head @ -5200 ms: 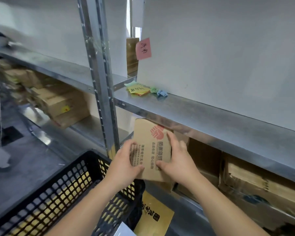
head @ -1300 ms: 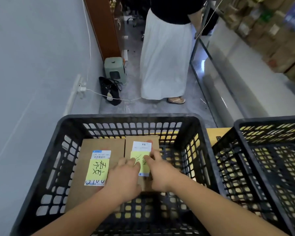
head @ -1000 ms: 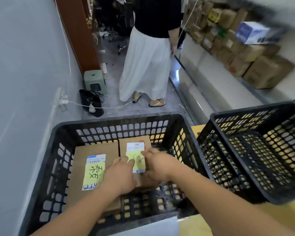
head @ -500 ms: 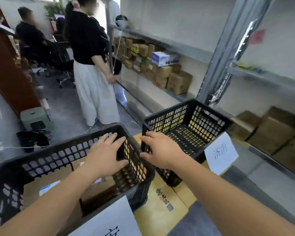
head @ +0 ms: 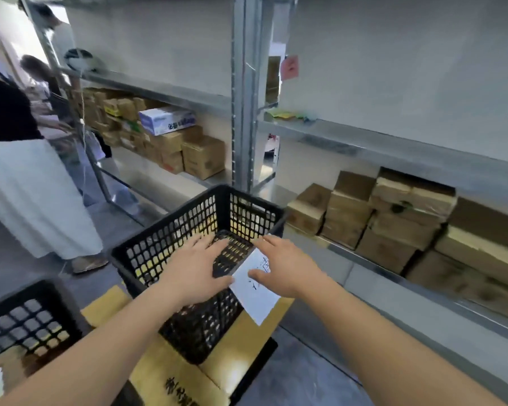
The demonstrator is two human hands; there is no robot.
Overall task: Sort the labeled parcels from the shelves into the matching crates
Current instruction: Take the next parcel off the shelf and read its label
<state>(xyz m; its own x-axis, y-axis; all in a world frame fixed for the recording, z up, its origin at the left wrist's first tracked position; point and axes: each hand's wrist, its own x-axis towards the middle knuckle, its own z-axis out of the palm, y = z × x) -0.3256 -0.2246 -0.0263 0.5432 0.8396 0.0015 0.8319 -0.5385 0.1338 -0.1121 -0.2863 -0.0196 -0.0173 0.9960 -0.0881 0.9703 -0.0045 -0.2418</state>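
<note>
Left hand (head: 198, 268), right hand (head: 285, 266) outstretched, fingers straight (holding nothing).

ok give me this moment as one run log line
left hand: open, empty | right hand: open, empty | both over black crate with white label | crate looks empty | cardboard parcels on shelf at right

A crate (head: 188, 247) sits at the centre of the frame on a flat carton (head: 188, 373), with a paper sheet (head: 257, 291) hanging on its lower-right side. The left hand (head: 197, 271) and right hand (head: 285, 268) reach over the crate's near rim. A second crate (head: 21, 320) fills the lower left corner. Parcels (head: 393, 227) are stacked on the low shelf (head: 423, 291) at right; more boxes (head: 170, 142) line a shelf behind the crate at upper left. A person (head: 27, 186) stands at the left edge.
</note>
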